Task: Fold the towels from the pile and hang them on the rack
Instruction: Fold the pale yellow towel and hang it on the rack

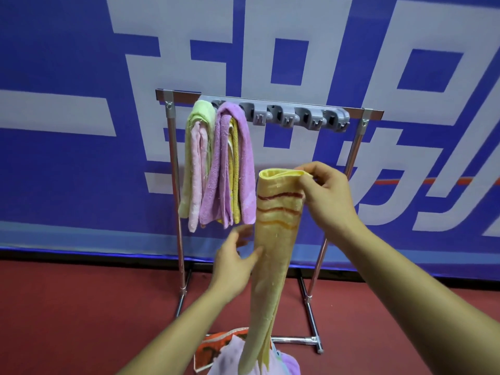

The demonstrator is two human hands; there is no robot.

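A long yellow towel point(273, 239) with red and orange stripes hangs folded lengthwise in front of the rack. My right hand point(327, 193) pinches its folded top edge and holds it up. My left hand point(238, 258) is lower down at the towel's left side, fingers relaxed, thumb touching the cloth. On the metal rack point(173, 147), a green-and-pink towel point(196, 163) and a purple towel point(230, 163) with a yellow one inside hang from the grey hook bar point(297, 116). The pile of towels point(230, 355) lies on the floor below.
The rack stands on a red floor point(81, 307) against a blue banner wall point(67, 63) with large white characters. The bar's several right-hand hooks hold nothing. The rack's base rail point(295, 340) runs behind the pile.
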